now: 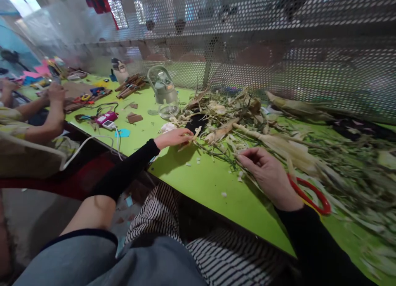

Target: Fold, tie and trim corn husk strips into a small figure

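My left hand (173, 138) is over the green table, its fingers closed round the end of a thin plant stem and pale dry strips (197, 132). My right hand (268, 175) pinches a thin greenish stem (216, 155) between thumb and fingertips; it seems to run across to the left hand. Just behind both hands lies a heap of dried leaves and stalks (229, 109). A long pale corn husk (281, 148) rests beyond the right hand. Red-handled scissors (323, 201) lie beside my right wrist, their blades hidden.
A grey-green bottle with a loop handle (165, 88) stands behind a clear round dish (168, 109). Further left are brown sticks (132, 86), a magenta box (106, 118) and white cables (83, 141). A co-worker's arms (51, 109) are at far left. Perforated metal mesh (247, 51) backs the table.
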